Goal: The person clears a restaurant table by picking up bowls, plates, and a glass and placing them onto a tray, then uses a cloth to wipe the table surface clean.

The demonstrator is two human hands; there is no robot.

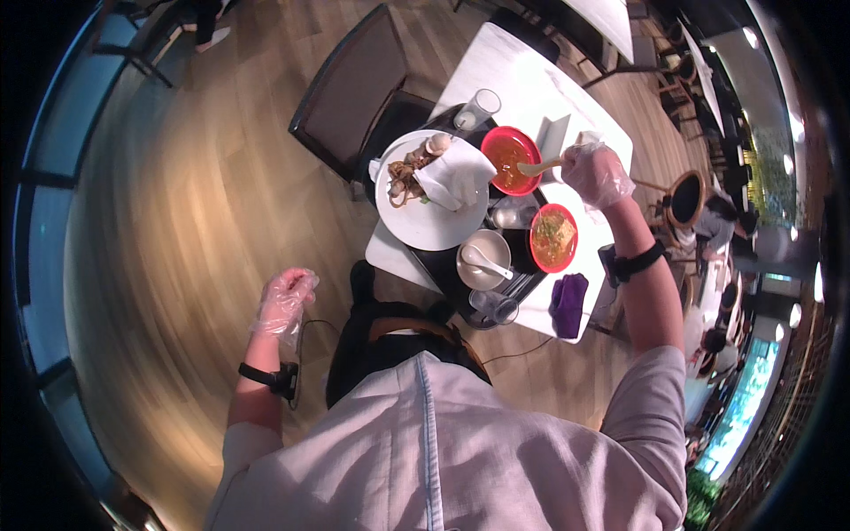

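My right hand (595, 175), in a clear plastic glove, grips a pale yellow spoon (535, 167). The spoon's bowl end is over the orange soup in a red bowl (511, 131). Nearer to me stands a second red bowl (552, 269) with soup and solid pieces in it. My left hand (287, 300), gloved too, hangs over the floor with curled fingers and nothing visible in them. A big white plate (410, 229) holds noodle scraps (403, 184) and crumpled white napkins (457, 174). A white spoon (487, 260) rests in a small white bowl (470, 279).
Dishes crowd a black tray (431, 265) on a white table (468, 63). Glasses (477, 109) stand or lie among them, one (495, 306) at the near edge. A purple cloth (568, 305) lies at the near right. A dark chair (358, 93) adjoins the table; people sit far right.
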